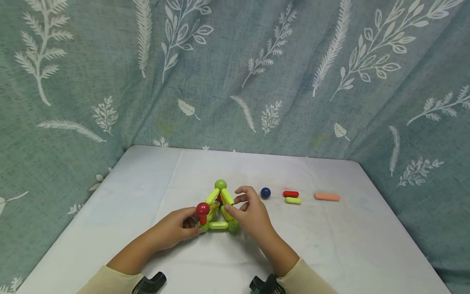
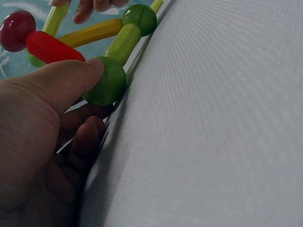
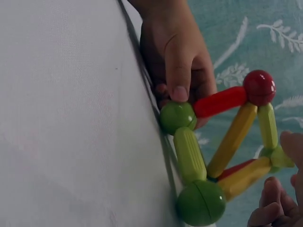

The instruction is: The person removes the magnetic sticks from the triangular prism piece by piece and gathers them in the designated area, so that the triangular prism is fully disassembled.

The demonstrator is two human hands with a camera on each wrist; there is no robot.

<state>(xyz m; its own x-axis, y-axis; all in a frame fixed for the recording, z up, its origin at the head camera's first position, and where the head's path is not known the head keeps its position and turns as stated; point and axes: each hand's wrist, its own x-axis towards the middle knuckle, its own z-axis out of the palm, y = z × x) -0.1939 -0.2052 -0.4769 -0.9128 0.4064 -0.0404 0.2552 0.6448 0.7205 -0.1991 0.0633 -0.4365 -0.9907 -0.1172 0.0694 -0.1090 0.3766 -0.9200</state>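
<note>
A frame of magnetic sticks and balls (image 1: pixel 218 225) stands on the white table in front of me. My left hand (image 1: pixel 176 228) grips its near left green ball (image 2: pixel 110 81), thumb on top and fingers curled beneath. From that ball a red stick (image 3: pixel 221 101) rises to a red ball (image 1: pixel 202 209). My right hand (image 1: pixel 253 210) is at the frame's right side, with thumb and fingers about a yellow-green stick (image 1: pixel 227 197) below the top green ball (image 1: pixel 220 184). Yellow sticks (image 3: pixel 232 142) cross the frame. Part of its far side is hidden.
To the right of the frame lie a dark blue ball (image 1: pixel 265 193), a loose red stick (image 1: pixel 291 194), a yellow-green stick (image 1: pixel 293 201) and a longer orange stick (image 1: pixel 327 197). A leaf-patterned green cloth (image 1: pixel 220 81) hangs behind and beside the table (image 1: pixel 293 245).
</note>
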